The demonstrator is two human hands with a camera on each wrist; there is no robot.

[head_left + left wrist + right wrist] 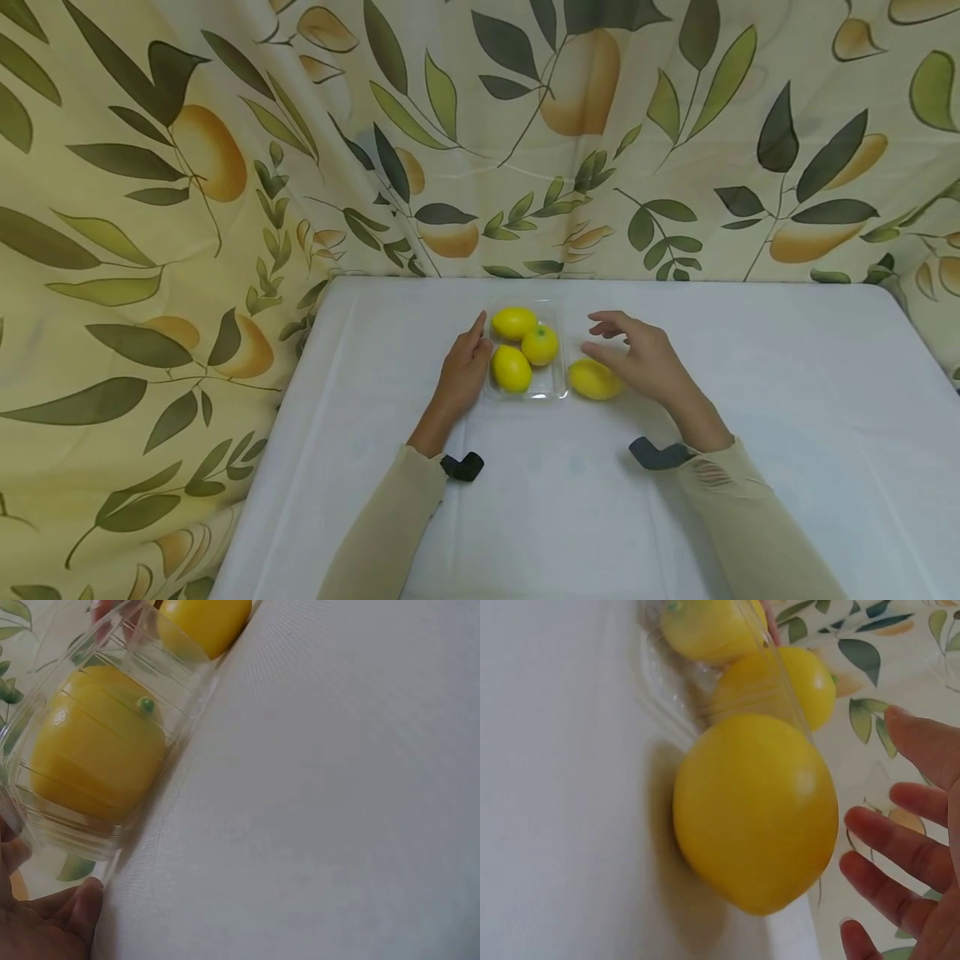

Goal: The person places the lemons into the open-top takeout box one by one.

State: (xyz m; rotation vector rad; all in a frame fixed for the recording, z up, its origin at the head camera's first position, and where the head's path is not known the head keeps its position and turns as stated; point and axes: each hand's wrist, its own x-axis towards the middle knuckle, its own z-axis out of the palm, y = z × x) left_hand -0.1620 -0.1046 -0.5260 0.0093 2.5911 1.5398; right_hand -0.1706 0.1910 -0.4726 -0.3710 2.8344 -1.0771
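Three yellow lemons (512,369) lie inside a clear plastic container (551,390) on the table. My left hand (461,371) rests against the container's left side, its fingers along the wall; the left wrist view shows the thumb by the near corner of the box. A further lemon (755,814) lies on the cloth just outside the container, to its right. Over this loose lemon is my right hand (641,354), fingers spread and slightly bent. In the right wrist view a gap shows between the fingertips (859,817) and the lemon, and nothing is held.
A white cloth covers the table (555,508), whose far edge meets a curtain (525,192) printed with fruit and leaves. The curtain also hangs along the left side. A dark band with a small block (660,454) sits at each wrist.
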